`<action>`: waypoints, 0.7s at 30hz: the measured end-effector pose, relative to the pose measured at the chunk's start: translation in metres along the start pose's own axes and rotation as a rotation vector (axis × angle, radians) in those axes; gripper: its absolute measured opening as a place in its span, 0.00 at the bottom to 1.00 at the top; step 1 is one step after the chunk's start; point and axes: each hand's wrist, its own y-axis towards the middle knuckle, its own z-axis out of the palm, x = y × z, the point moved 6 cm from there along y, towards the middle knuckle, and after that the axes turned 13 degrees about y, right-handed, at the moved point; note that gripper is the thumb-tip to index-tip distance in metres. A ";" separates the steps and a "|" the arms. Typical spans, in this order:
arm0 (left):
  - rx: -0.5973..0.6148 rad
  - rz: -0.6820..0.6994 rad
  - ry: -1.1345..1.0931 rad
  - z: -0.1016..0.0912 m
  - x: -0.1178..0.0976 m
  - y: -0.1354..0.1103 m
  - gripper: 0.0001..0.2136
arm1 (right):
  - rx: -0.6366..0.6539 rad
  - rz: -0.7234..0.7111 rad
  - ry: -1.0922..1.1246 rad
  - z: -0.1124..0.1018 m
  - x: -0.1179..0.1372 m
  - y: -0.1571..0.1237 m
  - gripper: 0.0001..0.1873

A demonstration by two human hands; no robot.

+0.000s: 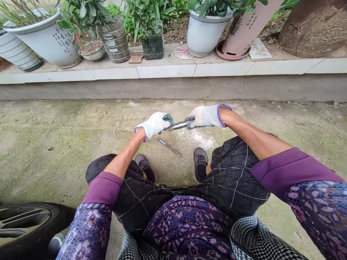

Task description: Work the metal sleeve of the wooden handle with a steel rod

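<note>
Both my hands wear white work gloves with grey-green palms. My left hand (154, 125) and my right hand (205, 116) each grip one end of a short, dull metal rod (179, 125), held level above the concrete ground between my knees. A second thin metal rod (169, 147) lies on the ground just below, between my two dark shoes. Beside it, under my right hand, is a patch of white powder (202, 139). I am seated, with dark quilted trousers over my knees.
A low tiled ledge (165, 70) runs across the back with several potted plants: white pots (50, 39), a ribbed pot (115, 39), a dark pot (153, 45) and a pink pot (245, 30). A vehicle tyre (25, 225) sits at bottom left.
</note>
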 end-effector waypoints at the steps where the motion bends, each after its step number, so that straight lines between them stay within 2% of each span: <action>1: -0.013 -0.019 0.016 0.000 0.000 0.000 0.06 | -0.027 -0.001 -0.063 -0.001 0.002 0.003 0.15; 6: -0.041 -0.121 -0.061 0.001 0.002 -0.001 0.07 | -0.108 0.037 -0.226 -0.009 0.009 0.005 0.17; 9: -0.059 -0.118 -0.131 0.001 0.001 0.000 0.04 | -0.167 0.060 -0.262 -0.012 0.010 0.002 0.18; 12: -0.125 -0.097 -0.233 -0.002 -0.002 0.001 0.02 | -0.279 0.057 -0.242 -0.020 0.009 0.003 0.20; 16: -0.192 -0.063 -0.431 -0.011 -0.004 0.002 0.03 | -0.418 -0.003 -0.093 -0.035 0.009 0.005 0.20; 21: -0.131 -0.010 -0.470 -0.012 -0.001 0.002 0.05 | -0.439 -0.018 0.340 -0.044 0.005 -0.005 0.17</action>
